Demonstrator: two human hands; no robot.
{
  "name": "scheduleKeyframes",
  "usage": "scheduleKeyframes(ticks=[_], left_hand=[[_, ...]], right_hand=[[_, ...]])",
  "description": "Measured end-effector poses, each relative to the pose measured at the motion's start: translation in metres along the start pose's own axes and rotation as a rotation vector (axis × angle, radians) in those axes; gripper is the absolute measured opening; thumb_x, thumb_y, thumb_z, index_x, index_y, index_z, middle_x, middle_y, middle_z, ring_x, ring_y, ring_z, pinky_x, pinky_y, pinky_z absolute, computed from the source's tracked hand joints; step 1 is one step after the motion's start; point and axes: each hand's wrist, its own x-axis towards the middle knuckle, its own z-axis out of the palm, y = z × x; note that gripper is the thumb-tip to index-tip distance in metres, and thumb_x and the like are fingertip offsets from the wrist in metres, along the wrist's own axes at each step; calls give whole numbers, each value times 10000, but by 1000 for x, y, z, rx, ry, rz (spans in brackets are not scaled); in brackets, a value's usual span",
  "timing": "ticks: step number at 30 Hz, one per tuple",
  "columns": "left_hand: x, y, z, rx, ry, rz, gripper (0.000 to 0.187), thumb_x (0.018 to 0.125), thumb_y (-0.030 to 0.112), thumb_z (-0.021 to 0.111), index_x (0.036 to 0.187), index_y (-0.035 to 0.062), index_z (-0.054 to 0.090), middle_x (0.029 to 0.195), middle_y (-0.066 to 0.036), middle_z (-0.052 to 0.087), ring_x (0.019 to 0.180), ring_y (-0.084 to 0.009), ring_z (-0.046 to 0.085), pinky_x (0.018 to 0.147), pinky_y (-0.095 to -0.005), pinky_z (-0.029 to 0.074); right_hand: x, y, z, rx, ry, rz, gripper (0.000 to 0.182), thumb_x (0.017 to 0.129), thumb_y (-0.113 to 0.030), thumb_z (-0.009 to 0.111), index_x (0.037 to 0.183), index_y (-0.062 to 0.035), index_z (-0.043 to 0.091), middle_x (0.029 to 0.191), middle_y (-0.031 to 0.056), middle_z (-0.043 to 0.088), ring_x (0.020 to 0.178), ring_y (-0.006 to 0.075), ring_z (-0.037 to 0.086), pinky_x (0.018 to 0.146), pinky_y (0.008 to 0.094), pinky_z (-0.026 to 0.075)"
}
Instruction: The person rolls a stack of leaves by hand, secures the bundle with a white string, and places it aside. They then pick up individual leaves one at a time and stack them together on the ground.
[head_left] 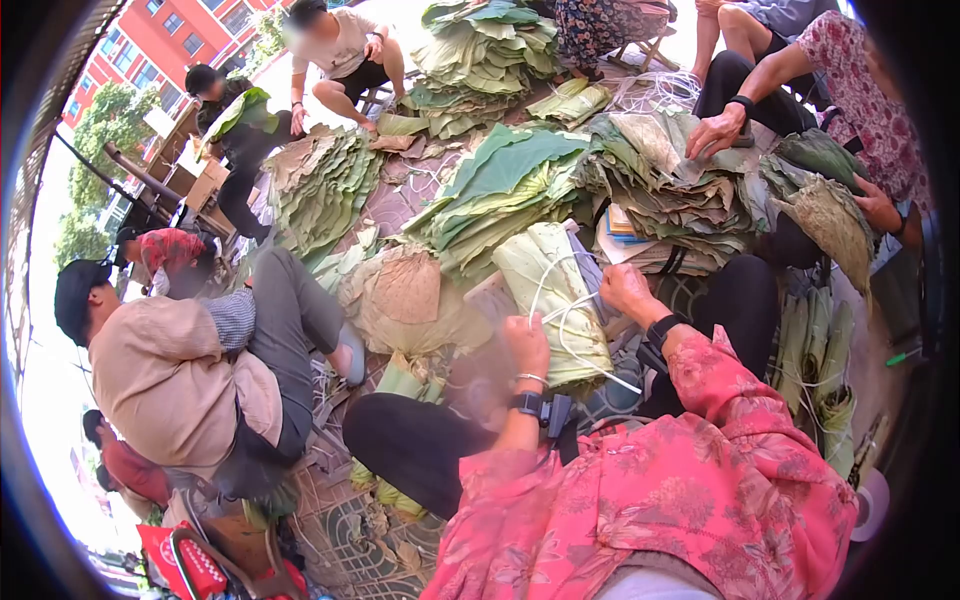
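Note:
In front of me lies a rolled bundle of large pale green leaves (540, 262), with a white plastic strap (566, 345) looped loosely around and over it. My left hand (527, 345) is closed in a fist at the bundle's left side, gripping the strap. At the right side my right hand (627, 290) pinches another part of the same strap. One loose strap end sticks out toward me below the bundle. What lies inside my closed fingers is hidden.
A stack of green leaves (505, 180) lies beyond the bundle, with a brownish leaf pile (680, 205) to the right. Dried leaves (410, 290) sit left of my hands. A seated person in a tan shirt (185, 375) is close on the left; a co-worker's hand (715, 132) rests on the brownish pile.

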Motion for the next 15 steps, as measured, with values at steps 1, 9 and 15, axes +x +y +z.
scheduleKeyframes(ticks=[1, 9, 15], left_hand=[[-2, -3, 2, 0, 15, -46, 245, 777, 167, 570, 660, -46, 532, 784, -195, 509, 756, -334, 483, 709, -430, 378], [2, -21, -2, -288, -41, -462, 332, 733, 282, 679, 830, -17, 571, 745, -92, 579, 691, -178, 536, 649, -320, 442], [3, -35, 3, -631, -416, -444, 403, 786, 191, 652, 1090, -26, 501, 928, -85, 595, 784, -153, 569, 703, -273, 462]], right_hand=[[1, 2, 4, 6, -7, 9, 203, 711, -153, 498, 764, -25, 646, 822, 240, 604, 823, 402, 582, 743, 446, 474], [-1, 6, 7, 161, -56, -32, 277, 690, -150, 504, 924, -59, 621, 853, 226, 609, 860, 390, 572, 768, 426, 461], [-31, -13, -2, 467, -150, 94, 696, 640, -393, 689, 1133, 44, 464, 961, 227, 591, 892, 330, 583, 792, 392, 450]])
